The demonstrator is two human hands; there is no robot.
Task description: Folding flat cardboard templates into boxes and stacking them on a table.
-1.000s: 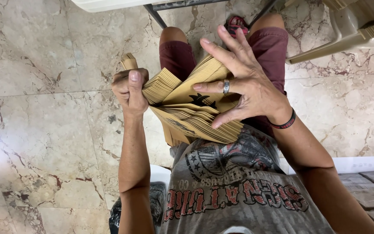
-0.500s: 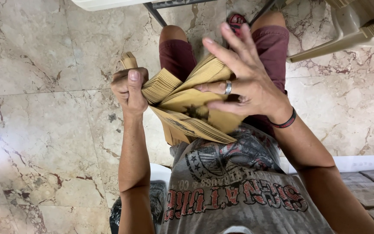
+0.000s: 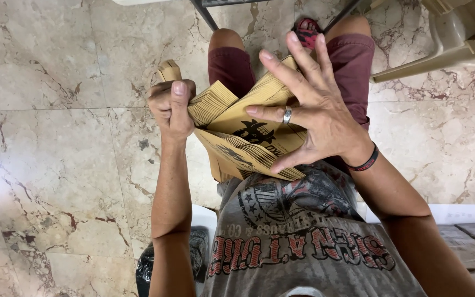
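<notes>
Clamping the stack of brown paper bags (image 3: 232, 118) by its near-left end, the left hand (image 3: 170, 107) is holding it above the lap while the right hand (image 3: 314, 113), fingers spread wide, is lying against the fanned bags' right side.

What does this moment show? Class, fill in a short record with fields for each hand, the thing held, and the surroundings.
Left hand: clenched round one end of the stack, thumb on top
Right hand: fingers spread, fanning the sheets
Thing held: stack of flat brown paper bags with a black print
Ring: on the right hand
Wristband: dark, right wrist
Floor: marble tiles
Chair: beige plastic, upper right
</notes>
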